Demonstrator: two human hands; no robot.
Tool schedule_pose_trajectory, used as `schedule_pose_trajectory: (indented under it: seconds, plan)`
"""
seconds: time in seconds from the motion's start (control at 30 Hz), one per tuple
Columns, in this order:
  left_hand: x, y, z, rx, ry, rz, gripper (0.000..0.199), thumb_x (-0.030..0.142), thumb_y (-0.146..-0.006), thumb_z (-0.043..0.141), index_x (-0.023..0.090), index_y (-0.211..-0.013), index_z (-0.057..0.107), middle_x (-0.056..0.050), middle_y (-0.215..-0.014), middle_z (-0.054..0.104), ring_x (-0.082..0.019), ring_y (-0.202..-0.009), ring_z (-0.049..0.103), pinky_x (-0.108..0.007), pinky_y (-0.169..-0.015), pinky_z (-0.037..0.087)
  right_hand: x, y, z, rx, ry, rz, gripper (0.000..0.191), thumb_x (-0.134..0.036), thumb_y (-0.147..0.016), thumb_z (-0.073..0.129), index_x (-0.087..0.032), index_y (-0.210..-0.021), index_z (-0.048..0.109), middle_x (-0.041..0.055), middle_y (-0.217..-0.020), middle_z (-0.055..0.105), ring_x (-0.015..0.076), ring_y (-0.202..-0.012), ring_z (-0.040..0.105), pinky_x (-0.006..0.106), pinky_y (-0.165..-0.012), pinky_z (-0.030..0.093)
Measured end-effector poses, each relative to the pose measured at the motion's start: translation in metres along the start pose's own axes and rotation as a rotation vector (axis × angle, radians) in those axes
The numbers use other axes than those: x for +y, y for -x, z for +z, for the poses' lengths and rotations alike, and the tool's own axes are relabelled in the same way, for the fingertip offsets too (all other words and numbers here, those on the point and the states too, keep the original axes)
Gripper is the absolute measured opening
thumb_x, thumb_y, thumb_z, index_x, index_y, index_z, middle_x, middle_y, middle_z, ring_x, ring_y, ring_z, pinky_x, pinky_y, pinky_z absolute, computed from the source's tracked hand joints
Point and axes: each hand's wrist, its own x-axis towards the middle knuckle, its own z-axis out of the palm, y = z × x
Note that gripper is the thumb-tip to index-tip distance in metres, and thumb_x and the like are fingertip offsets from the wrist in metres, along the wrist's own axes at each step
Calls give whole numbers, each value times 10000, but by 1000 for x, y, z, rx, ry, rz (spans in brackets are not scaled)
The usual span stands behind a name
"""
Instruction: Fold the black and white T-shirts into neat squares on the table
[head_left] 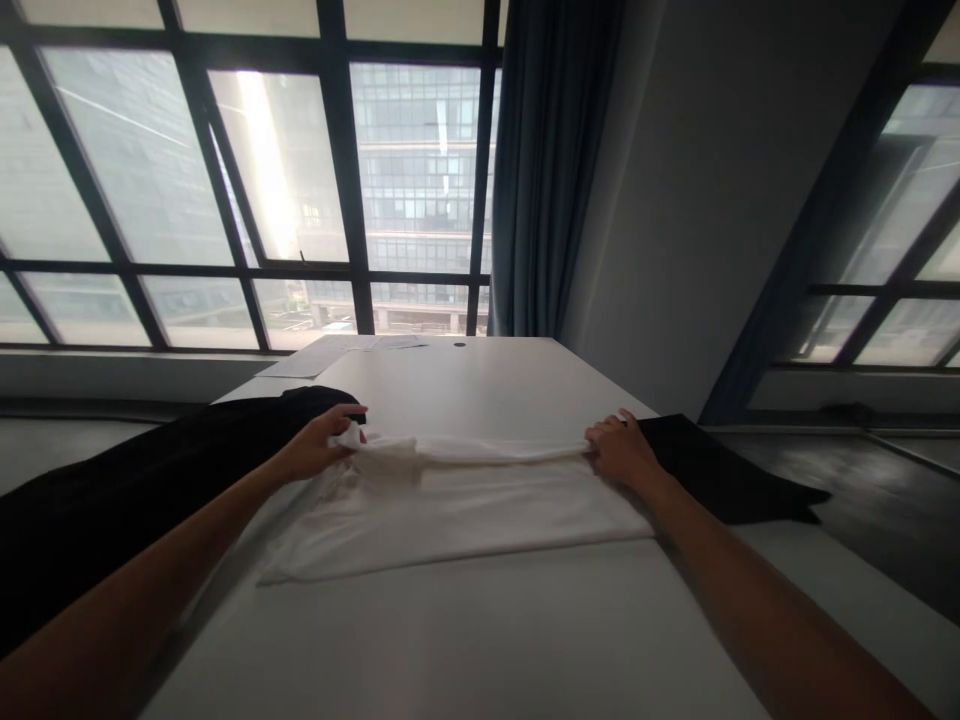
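A white cloth [480, 505] lies across the white table, its far edge gathered into a raised fold. My left hand [319, 445] pinches the far left corner of this cloth between thumb and fingers, with a bit of fabric bunched up there. At the far right corner, my right hand [620, 450] has its fingers closed on the same fold. Between the two hands the fold runs nearly straight. The near edge of the cloth lies flat, slanting slightly down to the left.
Black fabric [150, 470] covers the left side of the table [450, 640], and another black piece [720, 470] hangs over the right edge. Papers [315, 357] lie at the far left. Windows and a blue curtain [551, 170] stand beyond.
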Motion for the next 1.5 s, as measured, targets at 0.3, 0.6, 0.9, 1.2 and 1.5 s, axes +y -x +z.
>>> schedule_pose_trajectory:
  seconds: [0.3, 0.6, 0.9, 1.2, 1.5]
  plan:
    - [25, 48, 10, -127, -167, 118, 224, 343, -841, 568, 168, -879, 703, -79, -940, 705, -212, -883, 654, -312, -844, 508, -5, 16, -4, 69, 79, 25, 263, -106, -780, 503, -194, -898, 720, 106, -1121, 679, 269, -1144, 504, 529, -1151, 107]
    - [23, 51, 2, -113, -97, 113, 438, 573, -885, 559, 197, -976, 765, -80, -1036, 739, -252, -982, 669, -341, -918, 513, 6, 18, -5, 40, 75, 23, 206, -141, -732, 574, -199, -867, 717, 119, -1222, 654, 303, -1285, 436, 554, -1172, 78]
    - [14, 57, -13, -320, -106, -22, 588, 680, -881, 473, 181, -723, 741, -42, -716, 703, -175, -678, 629, -263, -690, 506, 23, 22, -2, -88, 55, 110, 178, -102, -665, 610, -218, -746, 718, 109, -1250, 630, 330, -1323, 406, 627, -1158, 37]
    - [14, 52, 45, -267, -522, -58, 750, 710, -915, 345, 207, -1449, 503, -113, -1557, 410, -301, -1443, 344, -450, -1173, 282, 8, 15, -3, -73, -259, 65, 347, -272, -855, 496, -192, -1089, 739, 120, -1265, 662, 278, -1178, 582, 462, -1132, 314]
    - [21, 61, 32, -586, -702, -352, 986, 831, -824, 324, 230, -1580, 122, -103, -1626, -16, -366, -1506, 5, -600, -1168, 156, -2, 19, 36, -416, -401, 115, 738, -657, -922, 338, -249, -1537, 356, 59, -1624, 249, 269, -1502, 193, 471, -1210, 169]
